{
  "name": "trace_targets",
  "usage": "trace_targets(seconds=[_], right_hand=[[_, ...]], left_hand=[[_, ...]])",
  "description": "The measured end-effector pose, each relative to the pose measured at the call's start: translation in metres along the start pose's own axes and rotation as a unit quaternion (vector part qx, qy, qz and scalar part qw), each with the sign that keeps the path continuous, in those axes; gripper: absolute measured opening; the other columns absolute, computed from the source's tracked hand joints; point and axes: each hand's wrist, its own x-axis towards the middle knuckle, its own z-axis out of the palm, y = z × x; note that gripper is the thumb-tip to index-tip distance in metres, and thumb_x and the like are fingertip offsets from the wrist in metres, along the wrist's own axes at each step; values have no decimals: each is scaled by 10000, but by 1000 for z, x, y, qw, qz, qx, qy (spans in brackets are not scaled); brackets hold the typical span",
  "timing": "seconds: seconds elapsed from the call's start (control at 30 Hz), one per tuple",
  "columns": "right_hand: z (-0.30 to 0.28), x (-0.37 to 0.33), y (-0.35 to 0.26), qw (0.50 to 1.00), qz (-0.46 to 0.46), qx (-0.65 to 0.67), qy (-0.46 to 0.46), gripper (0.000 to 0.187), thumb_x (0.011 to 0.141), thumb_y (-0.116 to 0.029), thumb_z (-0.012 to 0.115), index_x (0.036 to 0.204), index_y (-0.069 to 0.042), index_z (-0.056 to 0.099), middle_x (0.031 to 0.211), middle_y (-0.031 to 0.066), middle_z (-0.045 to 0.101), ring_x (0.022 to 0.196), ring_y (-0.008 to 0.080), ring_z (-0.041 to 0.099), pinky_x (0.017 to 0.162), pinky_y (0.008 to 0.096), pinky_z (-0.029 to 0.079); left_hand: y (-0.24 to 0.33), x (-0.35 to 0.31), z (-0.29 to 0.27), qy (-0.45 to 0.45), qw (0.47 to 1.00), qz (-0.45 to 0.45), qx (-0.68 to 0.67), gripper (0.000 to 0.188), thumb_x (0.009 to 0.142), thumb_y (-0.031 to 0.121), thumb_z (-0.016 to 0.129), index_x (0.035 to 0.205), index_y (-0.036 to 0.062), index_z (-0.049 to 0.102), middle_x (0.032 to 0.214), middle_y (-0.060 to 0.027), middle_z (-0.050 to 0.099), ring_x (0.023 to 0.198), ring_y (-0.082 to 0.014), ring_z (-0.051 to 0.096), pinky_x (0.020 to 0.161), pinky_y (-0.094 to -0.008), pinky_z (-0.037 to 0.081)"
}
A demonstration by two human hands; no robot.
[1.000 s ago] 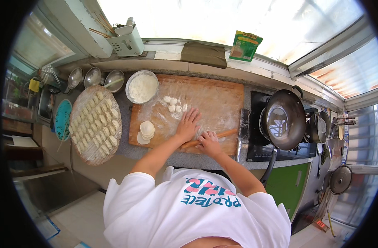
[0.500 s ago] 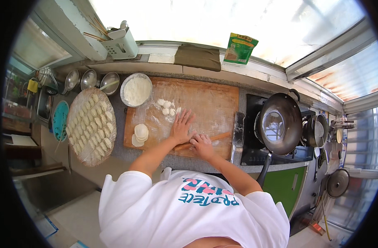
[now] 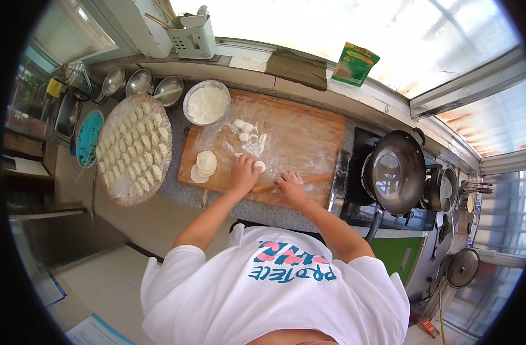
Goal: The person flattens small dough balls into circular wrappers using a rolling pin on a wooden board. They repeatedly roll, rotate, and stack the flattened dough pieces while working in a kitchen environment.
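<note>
On the floured wooden board point(image 3: 300, 123), my left hand point(image 3: 244, 173) is closed with a small flattened dough piece point(image 3: 259, 167) at its thumb and fingertips. My right hand point(image 3: 290, 188) rests with bent fingers over a thin wooden rolling pin point(image 3: 317, 179), which lies along the board's near side. Several small dough balls point(image 3: 244, 137) sit in loose flour beyond my left hand. To its left is a little stack of rolled round wrappers point(image 3: 206, 161). A steel bowl of flour point(image 3: 207, 103) stands at the board's far left corner.
A round tray of dumplings point(image 3: 135, 146) stands left, beside a teal basin point(image 3: 89, 138). Several metal bowls point(image 3: 139, 83) are behind it. Right of the board, a wok point(image 3: 396, 172) sits on the stove, its handle pointing toward me. A green pouch point(image 3: 355, 64) stands on the sill.
My left hand, spread flat on the board before, has drawn back and now holds the flattened dough piece. My right hand stays at the rolling pin. The whole view has shifted and tilted slightly.
</note>
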Motion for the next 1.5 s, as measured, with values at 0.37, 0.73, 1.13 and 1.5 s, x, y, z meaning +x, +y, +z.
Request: trace_targets(seconds=[0.37, 0.73, 1.13, 1.5], right_hand=[[-8, 0, 9, 998, 17, 15, -64, 300, 757, -218, 752, 1036, -145, 669, 1063, 75, 605, 1113, 320, 570, 966, 511, 455], [-16, -1, 19, 998, -26, 5, -64, 345, 735, -155, 740, 1073, -168, 672, 1036, 59, 591, 1057, 307, 569, 936, 464, 462], [10, 0, -13, 992, -74, -33, -95, 784, 865, -504, 687, 1492, -100, 447, 1582, 110, 414, 1482, 336, 337, 1184, 519, 293], [-7, -13, 16, 989, -133, -23, -51, 385, 780, -329, 765, 1105, -142, 678, 1118, 61, 612, 1102, 287, 591, 971, 462, 461]], left_hand=[[-9, 18, 0, -87, 992, -55, -74, 250, 786, 141, 770, 988, 69, 641, 993, -93, 684, 952, -309, 634, 848, -417, 509], [-1, 21, -11, -335, 926, -40, -168, 164, 801, 58, 732, 964, 47, 724, 904, -108, 745, 846, -225, 710, 776, -355, 551], [-49, 22, -36, -173, 926, -195, -273, 380, 871, -14, 685, 1248, 31, 662, 959, -30, 674, 851, -115, 642, 779, -280, 534], [-20, 9, -12, -262, 902, -175, -293, 295, 866, -1, 711, 1158, 3, 672, 1005, -65, 720, 911, -119, 669, 807, -286, 548]])
